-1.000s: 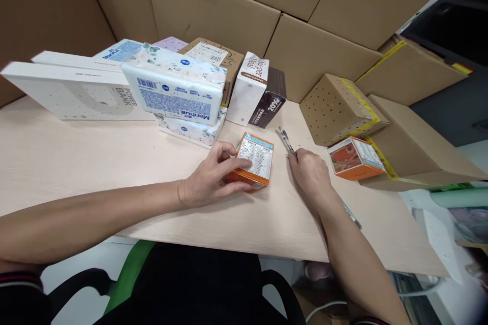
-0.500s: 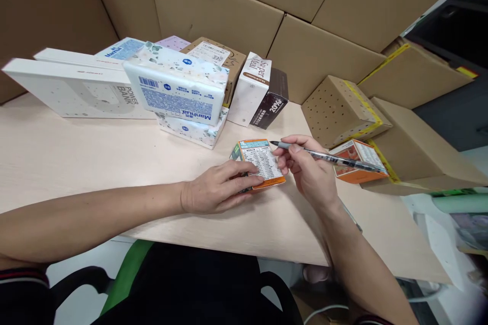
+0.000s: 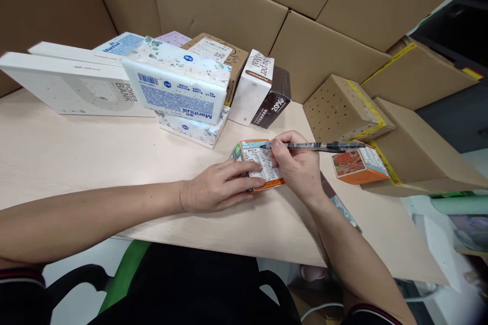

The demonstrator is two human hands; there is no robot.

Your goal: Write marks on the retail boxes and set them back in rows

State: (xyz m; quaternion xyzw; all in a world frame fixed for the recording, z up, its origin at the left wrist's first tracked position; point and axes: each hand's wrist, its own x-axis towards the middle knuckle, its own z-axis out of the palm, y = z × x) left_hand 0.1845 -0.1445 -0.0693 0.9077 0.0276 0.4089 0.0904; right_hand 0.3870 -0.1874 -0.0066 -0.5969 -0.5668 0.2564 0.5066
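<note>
A small orange box (image 3: 254,155) with a printed table on its top face lies on the light wooden table (image 3: 76,162). My left hand (image 3: 217,188) rests on its near left side, fingers pressed flat on the box, holding it down. My right hand (image 3: 299,167) grips a black pen (image 3: 316,147) that lies nearly level. The pen's tip touches or hovers just over the box's top near its far edge.
A second orange box (image 3: 358,162) sits to the right by a perforated cardboard box (image 3: 343,106). Behind are tissue packs (image 3: 179,86), a white power bank box (image 3: 64,81), a white and brown carton (image 3: 261,89) and a wall of large cardboard boxes.
My right hand picked the pen up from the table, swung it level and brought its tip over the box. My left hand turned the box slightly and now presses on it.
</note>
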